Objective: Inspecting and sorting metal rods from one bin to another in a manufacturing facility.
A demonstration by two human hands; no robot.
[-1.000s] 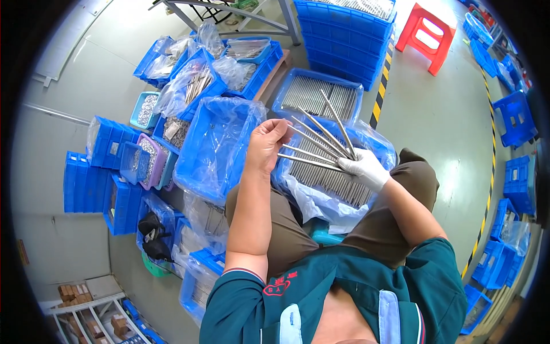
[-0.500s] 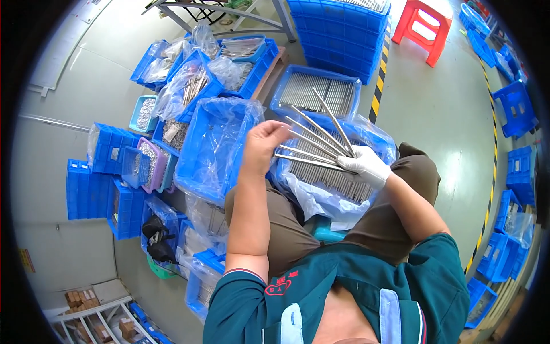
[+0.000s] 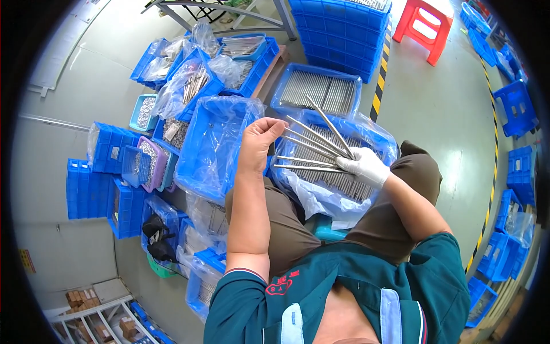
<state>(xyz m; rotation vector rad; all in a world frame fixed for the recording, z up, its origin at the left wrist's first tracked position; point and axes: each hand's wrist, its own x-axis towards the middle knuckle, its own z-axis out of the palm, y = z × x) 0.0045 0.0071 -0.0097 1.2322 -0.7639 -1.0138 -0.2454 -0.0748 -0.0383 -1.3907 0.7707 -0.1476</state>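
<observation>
My right hand (image 3: 365, 167), in a white glove, grips several slim metal rods (image 3: 321, 139) by one end. They fan out up and to the left above a blue crate (image 3: 391, 150) lined with plastic and filled with rows of similar rods. My bare left hand (image 3: 260, 142) is raised beside the rods' free ends, thumb and fingers pinched together. Whether anything is between those fingertips cannot be made out. Left of the crate stands a blue bin (image 3: 200, 143) lined with clear plastic, just beyond my left forearm.
Another crate of rods (image 3: 318, 92) lies beyond the near one. Stacked blue crates (image 3: 338, 40) and a red stool (image 3: 423, 28) stand farther off. At the left are bins of small parts (image 3: 150, 163) and plastic-wrapped crates (image 3: 192, 86). Striped tape (image 3: 378, 92) marks the floor.
The fanned rods have swung slightly, their free ends lower and a little more to the left. My left hand has shifted slightly left and up, still pinched.
</observation>
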